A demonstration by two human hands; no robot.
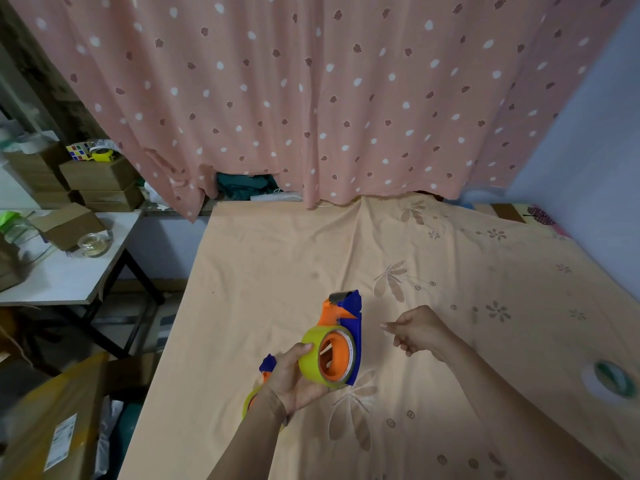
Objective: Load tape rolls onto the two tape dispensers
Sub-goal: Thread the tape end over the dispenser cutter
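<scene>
My left hand [291, 379] grips a blue and orange tape dispenser [348, 318] by the yellowish tape roll [313, 358] that sits on its orange hub, held upright above the bed. To its right, my right hand [417, 330] pinches what looks like a thin clear strip of tape, fingers curled; the strip is hard to make out. A second blue and orange dispenser [266, 364] with a yellow roll [247, 405] lies on the sheet, mostly hidden behind my left wrist. A white roll with a green core [611, 379] lies flat at the right edge.
A peach flowered sheet [277, 271] covers the bed. A pink dotted curtain [311, 98] hangs behind it. A white side table [69, 275] at the left holds cardboard boxes and a clear tape roll [92, 244]. A large carton [62, 420] stands at lower left.
</scene>
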